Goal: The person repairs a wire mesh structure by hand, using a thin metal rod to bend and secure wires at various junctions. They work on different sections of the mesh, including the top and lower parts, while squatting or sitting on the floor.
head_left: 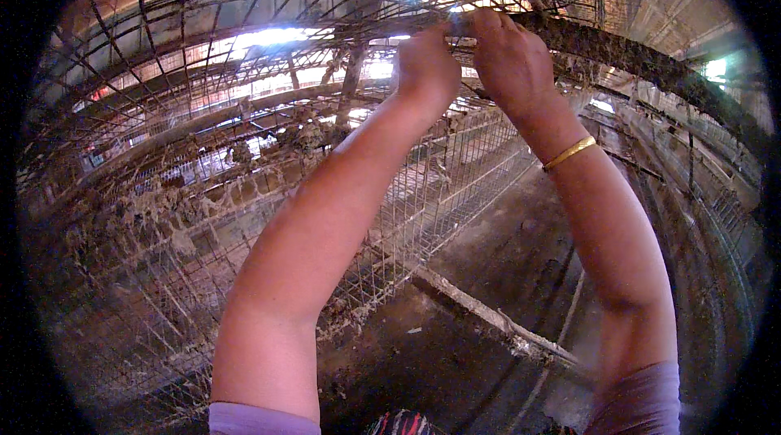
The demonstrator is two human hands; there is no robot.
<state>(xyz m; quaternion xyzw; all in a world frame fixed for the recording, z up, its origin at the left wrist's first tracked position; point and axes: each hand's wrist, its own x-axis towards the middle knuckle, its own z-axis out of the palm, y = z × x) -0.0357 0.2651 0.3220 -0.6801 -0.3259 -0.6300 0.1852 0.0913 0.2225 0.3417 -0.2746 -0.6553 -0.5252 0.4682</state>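
Overhead, at the top edge of a wire cage (268,69), held both hands close together, almost touching; kept the left hand (425,61) curled into a loose fist with its back to the camera, fingertips hidden behind the knuckles, so could not tell what, if anything, was gripped there; kept the right hand (508,57) bent over from the other side, thumb and first fingers pressed together, seemingly pinching a dark wire strand (457,26) just where the mesh met the crusted bar (643,69) running off to the right; wore a gold bangle (569,153) on the right wrist and purple sleeves (643,402) at the lower edge.

Judged the work as mid-step: both hands on the one spot of the strand, neither drawn away; saw no loose end, no tool and no finished twist or knot clearly enough to call that joint done; could not tell whether the neighbouring joints along the bar had been handled, the mesh there being too fine and too bright from behind.

Below, noted long rows of cage fronts (455,167) thick with dust and clinging fluff, a dark dirt floor (488,256) between them, and a pale pipe (488,317) lying across it.
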